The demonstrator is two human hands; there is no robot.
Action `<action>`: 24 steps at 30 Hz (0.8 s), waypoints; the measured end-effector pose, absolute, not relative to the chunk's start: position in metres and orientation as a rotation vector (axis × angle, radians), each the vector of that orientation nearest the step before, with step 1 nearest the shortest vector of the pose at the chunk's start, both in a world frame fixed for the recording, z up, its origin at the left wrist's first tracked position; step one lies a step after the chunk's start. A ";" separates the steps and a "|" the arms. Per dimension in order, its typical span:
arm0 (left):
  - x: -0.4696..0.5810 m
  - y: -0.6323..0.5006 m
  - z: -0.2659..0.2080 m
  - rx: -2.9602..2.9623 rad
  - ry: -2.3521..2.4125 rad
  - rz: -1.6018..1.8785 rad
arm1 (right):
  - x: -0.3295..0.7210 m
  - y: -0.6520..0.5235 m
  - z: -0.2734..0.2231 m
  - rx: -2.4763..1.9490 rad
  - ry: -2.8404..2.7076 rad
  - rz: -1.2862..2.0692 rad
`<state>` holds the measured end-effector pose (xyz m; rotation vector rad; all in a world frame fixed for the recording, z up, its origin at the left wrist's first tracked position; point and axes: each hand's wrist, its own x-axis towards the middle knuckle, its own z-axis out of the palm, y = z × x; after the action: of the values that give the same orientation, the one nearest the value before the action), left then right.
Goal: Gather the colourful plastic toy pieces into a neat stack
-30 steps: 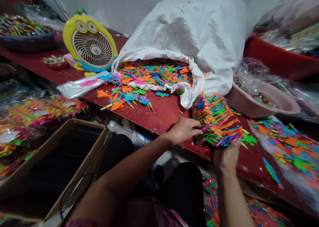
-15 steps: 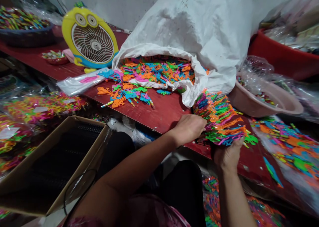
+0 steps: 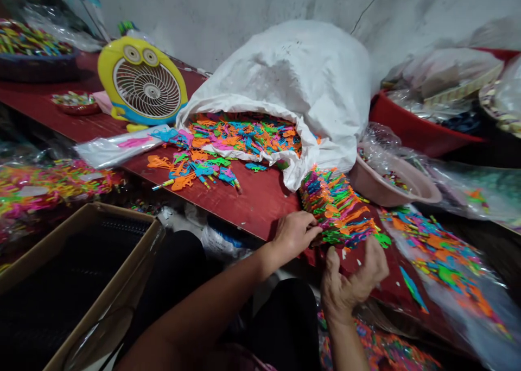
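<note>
A dense stack of small bright plastic pieces (image 3: 336, 205), orange, green, blue and pink, stands on the red tabletop (image 3: 252, 197). At its near left corner, my left hand (image 3: 293, 234) is closed, with bent fingers and thumb against the edge; the fingertips are partly hidden. My right hand (image 3: 354, 281) is just in front of the stack, thumb and fingers spread apart, holding nothing. Behind the stack leans a big white sack (image 3: 309, 72), its mouth full of similar loose pieces (image 3: 244, 134). More pieces (image 3: 195, 167) lie spilled before the sack.
A yellow fan (image 3: 150, 88) and a clear plastic bag (image 3: 109, 145) are on the left. An open carton (image 3: 89, 268) of black items stands below. To the right are a pink basin (image 3: 399, 189), a red tub (image 3: 419, 126) and a spread of colourful pieces (image 3: 443, 251).
My right hand has let go of the stack's near right side, drawn back toward me and opened. My left hand stays at the left corner. The view has shifted up and right.
</note>
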<state>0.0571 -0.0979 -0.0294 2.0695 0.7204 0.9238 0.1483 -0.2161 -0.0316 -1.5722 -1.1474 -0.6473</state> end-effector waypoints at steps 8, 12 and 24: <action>0.074 -0.111 -0.027 2.149 0.712 0.938 | 0.168 -0.190 0.013 -1.814 -1.397 -0.951; 0.072 -0.102 -0.042 1.887 0.648 1.008 | 0.186 -0.195 0.026 -1.837 -1.500 -0.810; 0.075 -0.082 -0.061 1.948 0.545 0.715 | 0.204 -0.203 0.033 -1.780 -1.776 -0.784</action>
<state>0.0746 -0.0820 -0.0611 1.9481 0.5454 0.7145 0.2043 -0.2029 0.0328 -1.7801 -1.7760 -0.7841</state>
